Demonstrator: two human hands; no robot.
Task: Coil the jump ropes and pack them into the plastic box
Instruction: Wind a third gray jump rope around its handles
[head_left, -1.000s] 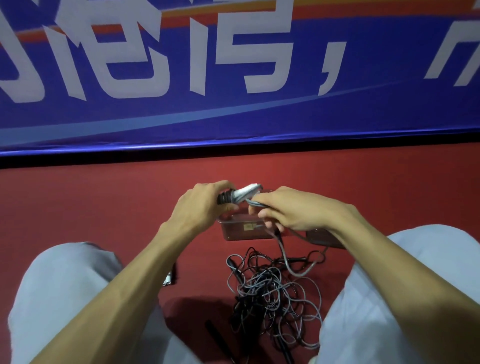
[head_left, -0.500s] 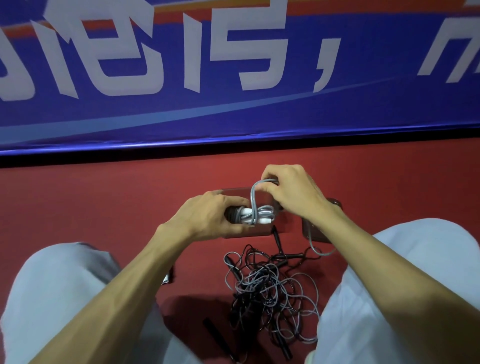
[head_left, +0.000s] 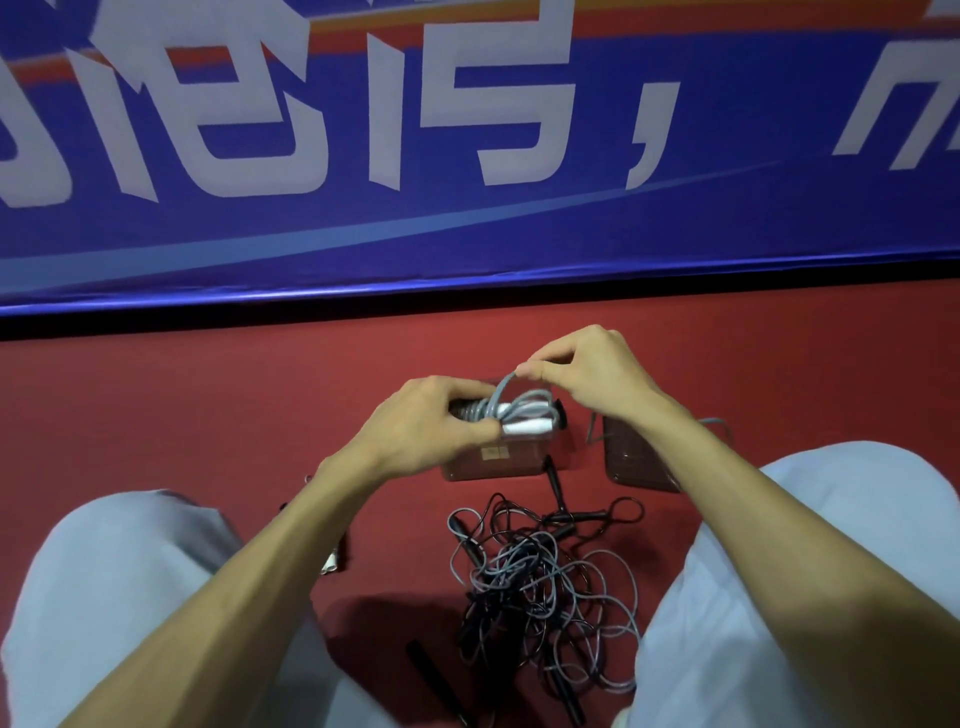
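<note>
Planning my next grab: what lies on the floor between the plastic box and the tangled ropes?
Head view: one black rope handle lies there, running from the plastic box toward the tangled ropes. Otherwise bare red floor.

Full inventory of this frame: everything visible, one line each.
banner: one, blue with white characters and an orange stripe, along the back
floor: one, red, under everything
plastic box: one, clear brownish, on the floor beneath the hands
plastic piece: one, dark clear, right of the box, partly behind the right forearm; maybe the lid
half-coiled jump rope: one, grey cord round white handles, held above the box
rope tangle: count unclear, grey and black, on the floor between the knees
loose handle: one, black, on the floor near the bottom edge
white-tipped handle: one, beside the left forearm, mostly hidden
trouser legs: two, light grey, lower corners
left hand: grips the wound bundle
right hand: pinches a loop of its grey cord
</note>
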